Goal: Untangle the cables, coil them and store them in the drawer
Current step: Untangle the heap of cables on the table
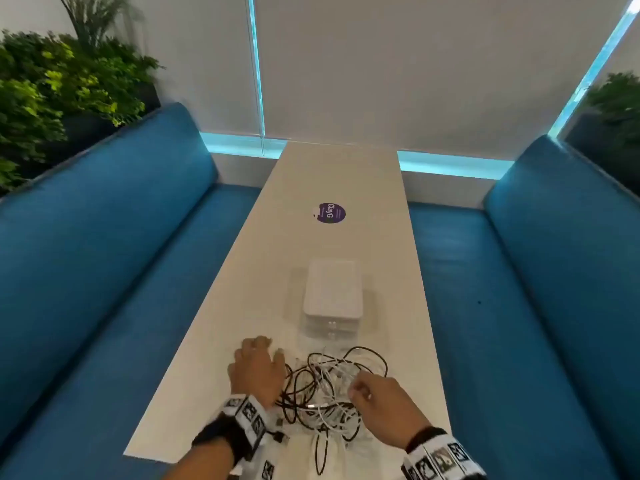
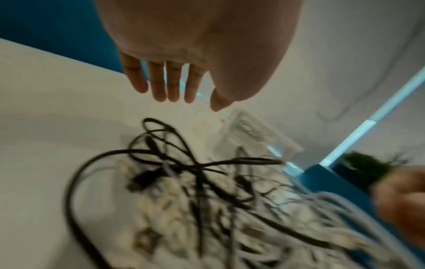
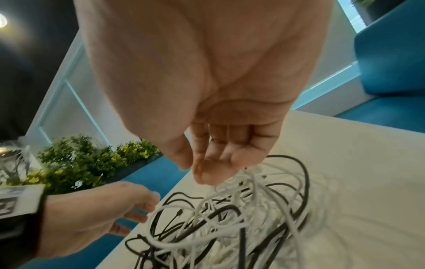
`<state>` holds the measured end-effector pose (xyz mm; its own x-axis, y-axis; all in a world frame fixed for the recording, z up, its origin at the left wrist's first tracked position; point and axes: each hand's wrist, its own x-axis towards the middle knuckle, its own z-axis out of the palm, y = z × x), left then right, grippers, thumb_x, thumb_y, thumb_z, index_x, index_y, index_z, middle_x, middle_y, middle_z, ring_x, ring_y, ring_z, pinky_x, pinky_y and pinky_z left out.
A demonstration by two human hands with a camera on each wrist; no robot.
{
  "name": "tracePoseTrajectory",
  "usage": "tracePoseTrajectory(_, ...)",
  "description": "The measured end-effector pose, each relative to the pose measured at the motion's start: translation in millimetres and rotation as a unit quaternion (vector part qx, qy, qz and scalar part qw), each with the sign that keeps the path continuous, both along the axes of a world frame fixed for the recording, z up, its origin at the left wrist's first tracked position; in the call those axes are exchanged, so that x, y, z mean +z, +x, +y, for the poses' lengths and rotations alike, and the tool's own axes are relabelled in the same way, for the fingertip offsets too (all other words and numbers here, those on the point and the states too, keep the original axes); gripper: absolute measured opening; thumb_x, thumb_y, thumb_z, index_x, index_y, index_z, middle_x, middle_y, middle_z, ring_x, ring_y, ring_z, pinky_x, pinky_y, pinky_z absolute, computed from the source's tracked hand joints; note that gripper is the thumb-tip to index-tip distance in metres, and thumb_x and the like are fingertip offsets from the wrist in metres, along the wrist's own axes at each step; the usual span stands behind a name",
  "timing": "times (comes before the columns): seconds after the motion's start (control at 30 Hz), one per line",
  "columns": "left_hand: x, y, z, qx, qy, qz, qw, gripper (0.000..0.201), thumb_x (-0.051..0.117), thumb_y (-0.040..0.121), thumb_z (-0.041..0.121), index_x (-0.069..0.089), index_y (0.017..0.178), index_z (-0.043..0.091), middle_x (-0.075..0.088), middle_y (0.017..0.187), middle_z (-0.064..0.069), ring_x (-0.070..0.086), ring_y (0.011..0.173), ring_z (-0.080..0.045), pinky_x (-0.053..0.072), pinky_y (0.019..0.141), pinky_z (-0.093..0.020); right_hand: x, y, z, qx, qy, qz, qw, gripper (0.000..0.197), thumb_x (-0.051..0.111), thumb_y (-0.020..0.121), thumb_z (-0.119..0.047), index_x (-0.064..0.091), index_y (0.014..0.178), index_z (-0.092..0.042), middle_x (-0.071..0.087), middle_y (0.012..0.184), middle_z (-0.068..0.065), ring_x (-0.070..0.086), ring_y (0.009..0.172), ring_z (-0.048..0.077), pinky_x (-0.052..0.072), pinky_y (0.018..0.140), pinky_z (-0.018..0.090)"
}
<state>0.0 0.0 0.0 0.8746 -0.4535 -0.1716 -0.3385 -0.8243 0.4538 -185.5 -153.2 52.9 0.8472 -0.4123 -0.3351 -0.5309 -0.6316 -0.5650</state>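
On the far left, green plants [image 1: 52, 91] stand behind the back of a blue sofa bench [image 1: 104, 237]. A long white table [image 1: 242, 306] runs away from me down the middle, with a second blue bench [image 1: 536, 271] on its right side.

My left hand [image 1: 256, 368] hovers palm down over the near end of the table, just left of the cables. Its fingers [image 2: 158, 85] are straight and slightly spread, holding nothing.

Beside it lies the tangle of cables [image 1: 329, 393], black and white strands looped through each other in one loose heap on the tabletop, with one black loop trailing toward the near edge.

My right hand [image 1: 377, 396] is at the right side of the heap. Its fingertips [image 3: 207, 172] are loosely curled and drawn together at some white strands; I cannot tell whether they actually pinch a strand.

Just beyond the tangle, toward the middle of the table, sits a small white drawer unit [image 1: 332, 292], its drawers closed. Farther along the table is a round purple sticker [image 1: 329, 213].
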Motion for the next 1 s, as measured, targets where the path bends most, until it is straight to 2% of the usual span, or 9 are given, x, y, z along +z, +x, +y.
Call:
tracePoseTrajectory(0.07, -5, 10, 6, 0.049, 0.087, 0.031, 0.995, 0.038, 0.047, 0.097, 0.037, 0.046, 0.129, 0.017, 0.047, 0.134, -0.006, 0.045, 0.123, -0.027, 0.037, 0.101, -0.041, -7, 8, 5, 0.017, -0.024, -0.011, 1.000, 0.018, 0.045, 0.093, -0.036, 0.060, 0.096, -0.026, 0.069, 0.091, -0.009, 0.062, 0.086, 0.011, 0.052, 0.080, 0.035)
tracePoseTrajectory(0.13, -15, 19, 14, 0.045, 0.155, 0.050, 0.986, 0.038, 0.049, 0.095, 0.033, 0.044, 0.128, 0.016, 0.050, 0.132, -0.007, 0.049, 0.121, -0.027, 0.039, 0.100, -0.041, -6, 17, 13, 0.041, -0.034, -0.010, 0.999, 0.021, 0.044, 0.091, -0.037, 0.060, 0.095, -0.026, 0.068, 0.092, -0.008, 0.062, 0.087, 0.013, 0.052, 0.079, 0.037)
tracePoseTrajectory(0.33, -18, 22, 9, 0.019, 0.155, 0.045, 0.987, 0.019, 0.047, 0.095, 0.017, 0.054, 0.112, 0.018, 0.061, 0.121, -0.004, 0.060, 0.112, -0.024, 0.039, 0.099, -0.035, -7, 38, 23, 0.069, -0.080, -0.023, 0.994, 0.023, 0.044, 0.095, -0.035, 0.062, 0.102, -0.023, 0.069, 0.100, -0.001, 0.061, 0.094, 0.020, 0.051, 0.080, 0.035)
tracePoseTrajectory(0.5, -8, 13, 8, 0.005, 0.027, -0.039, 0.999, 0.009, 0.051, 0.091, 0.028, 0.054, 0.096, 0.021, 0.059, 0.105, -0.003, 0.055, 0.103, -0.028, 0.039, 0.090, -0.040, -11, 47, 27, 0.046, -0.092, -0.052, 0.993, 0.020, 0.045, 0.095, -0.036, 0.060, 0.103, -0.025, 0.068, 0.097, -0.001, 0.062, 0.089, 0.021, 0.053, 0.076, 0.036)
tracePoseTrajectory(0.63, 6, -5, 13, -0.018, -0.079, -0.089, 0.993, 0.007, 0.053, 0.091, 0.022, 0.049, 0.086, 0.024, 0.057, 0.088, 0.005, 0.054, 0.086, -0.023, 0.040, 0.084, -0.039, -9, 55, 36, 0.015, -0.065, -0.098, 0.993, 0.028, 0.041, 0.100, -0.040, 0.060, 0.104, -0.021, 0.068, 0.093, 0.001, 0.062, 0.086, 0.020, 0.047, 0.072, 0.033)
tracePoseTrajectory(0.77, 8, -19, 13, -0.057, -0.152, -0.098, 0.982, 0.010, 0.056, 0.092, 0.019, 0.051, 0.083, 0.022, 0.057, 0.077, 0.009, 0.051, 0.080, -0.020, 0.040, 0.081, -0.037, -9, 66, 41, -0.011, -0.040, -0.106, 0.993, 0.037, 0.032, 0.102, -0.047, 0.047, 0.074, -0.028, 0.059, 0.083, 0.001, 0.053, 0.079, 0.022, 0.037, 0.068, 0.033)
tracePoseTrajectory(0.83, 12, -27, 9, -0.092, -0.175, -0.112, 0.974, 0.007, 0.056, 0.093, 0.020, 0.053, 0.087, 0.021, 0.055, 0.079, 0.010, 0.047, 0.082, -0.019, 0.038, 0.083, -0.037, -7, 70, 44, -0.024, -0.028, -0.106, 0.994, 0.040, 0.031, 0.102, -0.046, 0.043, 0.068, -0.029, 0.056, 0.076, -0.003, 0.052, 0.077, 0.021, 0.035, 0.067, 0.032)
tracePoseTrajectory(0.93, 20, -41, 2, -0.124, -0.196, -0.115, 0.966, 0.005, 0.052, 0.096, 0.018, 0.057, 0.098, 0.016, 0.046, 0.084, 0.009, 0.037, 0.085, -0.018, 0.038, 0.086, -0.036, -5, 73, 40, -0.028, -0.022, -0.116, 0.993, 0.040, 0.034, 0.103, -0.040, 0.059, 0.077, -0.023, 0.063, 0.080, -0.002, 0.058, 0.079, 0.020, 0.040, 0.069, 0.031)
tracePoseTrajectory(1.0, 19, -44, -1, -0.137, -0.195, -0.106, 0.965, 0.008, 0.052, 0.096, 0.018, 0.057, 0.102, 0.017, 0.051, 0.090, 0.006, 0.042, 0.092, -0.020, 0.037, 0.088, -0.036, -7, 73, 35, -0.027, -0.040, -0.119, 0.992, 0.039, 0.035, 0.103, -0.037, 0.066, 0.090, -0.017, 0.068, 0.091, 0.002, 0.062, 0.085, 0.022, 0.043, 0.072, 0.031)
